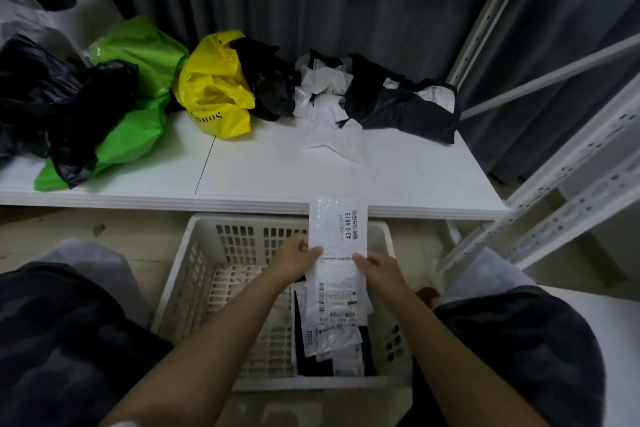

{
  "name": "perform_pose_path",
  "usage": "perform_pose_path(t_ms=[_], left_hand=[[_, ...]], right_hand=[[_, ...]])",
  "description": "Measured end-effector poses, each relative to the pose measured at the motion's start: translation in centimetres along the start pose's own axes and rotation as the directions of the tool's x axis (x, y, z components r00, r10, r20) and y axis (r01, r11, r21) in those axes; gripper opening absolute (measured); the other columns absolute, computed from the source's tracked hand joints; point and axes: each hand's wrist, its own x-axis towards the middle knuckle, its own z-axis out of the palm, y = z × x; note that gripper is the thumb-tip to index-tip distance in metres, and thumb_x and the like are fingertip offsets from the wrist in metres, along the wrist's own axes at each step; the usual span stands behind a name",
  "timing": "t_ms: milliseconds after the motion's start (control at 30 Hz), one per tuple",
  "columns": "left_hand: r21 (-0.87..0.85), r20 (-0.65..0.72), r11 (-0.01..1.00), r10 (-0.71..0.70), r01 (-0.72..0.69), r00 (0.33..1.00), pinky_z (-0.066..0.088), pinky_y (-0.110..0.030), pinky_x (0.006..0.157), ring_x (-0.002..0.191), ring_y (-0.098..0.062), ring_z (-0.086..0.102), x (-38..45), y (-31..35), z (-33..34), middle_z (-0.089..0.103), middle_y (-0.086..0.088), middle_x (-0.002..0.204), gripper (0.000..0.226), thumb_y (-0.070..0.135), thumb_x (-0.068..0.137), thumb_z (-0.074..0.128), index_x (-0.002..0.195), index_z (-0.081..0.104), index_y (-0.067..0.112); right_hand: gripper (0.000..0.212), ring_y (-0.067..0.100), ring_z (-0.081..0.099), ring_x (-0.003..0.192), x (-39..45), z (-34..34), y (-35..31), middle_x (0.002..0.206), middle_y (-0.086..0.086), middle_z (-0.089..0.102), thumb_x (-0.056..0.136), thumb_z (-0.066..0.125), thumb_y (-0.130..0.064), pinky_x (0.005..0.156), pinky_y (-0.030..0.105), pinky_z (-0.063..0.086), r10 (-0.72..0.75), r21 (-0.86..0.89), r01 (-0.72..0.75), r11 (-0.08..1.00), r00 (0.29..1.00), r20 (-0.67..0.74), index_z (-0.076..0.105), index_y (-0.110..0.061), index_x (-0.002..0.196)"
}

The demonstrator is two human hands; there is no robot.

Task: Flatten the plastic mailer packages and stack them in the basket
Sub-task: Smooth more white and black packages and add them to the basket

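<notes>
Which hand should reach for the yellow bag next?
Probably the left hand. The yellow bag lies on the table's left half, nearer that hand. Both hands now pinch the white mailer over the basket; the right hand could lower it in.

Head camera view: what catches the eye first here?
The yellow bag and green bag glow among crumpled black bags at the back of the white table. Nearer, both hands hold a white labelled mailer above the white basket, the left hand opposite the right hand.
</notes>
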Motion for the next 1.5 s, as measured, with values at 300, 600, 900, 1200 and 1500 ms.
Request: perform_pose_path(t_ms=[300,600,900,1200,1500], left_hand=[[0.06,0.069,0.983,-0.176,0.172,0.982,0.052,-0.043,0.09,0.101,-0.032,0.061,2.6,-4.0,5.4,0.063,-0.019,0.109,0.025,0.017,0.093,0.061,0.111,0.059,-0.001],[0.357,0.255,0.923,-0.246,0.145,0.935,0.042,-0.031,0.097,0.129,-0.032,0.046,4.5,-5.3,6.7,0.039,-0.018,0.147,0.057,0.022,0.096,0.056,0.145,0.034,0.003],[0.397,0.087,0.915,0.035,-0.067,0.996,0.046,-0.031,0.074,0.093,-0.03,0.062,6.4,-0.6,2.5,0.064,-0.014,0.117,0.028,0.019,0.099,0.046,0.121,0.059,0.006],[0.467,-0.177,0.862,0.311,-0.198,0.934,0.048,-0.033,0.076,0.095,-0.026,0.061,10.8,5.9,-2.8,0.067,-0.006,0.104,0.021,0.021,0.097,0.046,0.11,0.062,0.014],[0.483,-0.245,0.843,0.389,-0.236,0.888,0.048,-0.041,0.087,0.108,-0.029,0.054,16.1,9.0,-6.2,0.053,-0.012,0.124,0.029,0.018,0.095,0.05,0.123,0.055,0.014]], right_hand=[[0.027,0.021,0.063,0.095,1.6,-0.6,5.2,0.111,0.003,0.066,0.092,0.058,-0.021,0.084,0.041,0.054,-0.024,-0.356,-0.015,0.934,0.994,-0.105,0.056,-0.016,0.118],[0.025,0.025,0.059,0.101,3.4,-1.4,4.5,0.116,0.014,0.063,0.098,0.049,-0.016,0.077,0.029,0.045,-0.16,-0.571,0.104,0.814,0.986,-0.049,0.058,-0.007,0.12],[0.034,0.024,0.062,0.1,6.8,-0.1,-0.5,0.116,0.011,0.064,0.095,0.055,-0.017,0.077,0.025,0.045,-0.379,-0.546,0.289,0.786,0.924,-0.056,0.057,-0.011,0.129],[0.04,0.029,0.046,0.119,12.7,1.6,-8.2,0.134,0.012,0.05,0.093,0.059,-0.021,0.092,0.04,0.046,-0.646,-0.606,0.468,0.643,0.757,-0.1,0.054,-0.009,0.13],[0.078,0.037,0.014,0.143,21.0,1.1,-13.8,0.158,0.014,0.015,0.083,0.069,-0.032,0.11,0.048,0.027,-0.625,-0.858,0.256,0.446,0.775,-0.094,0.029,-0.021,0.15]])
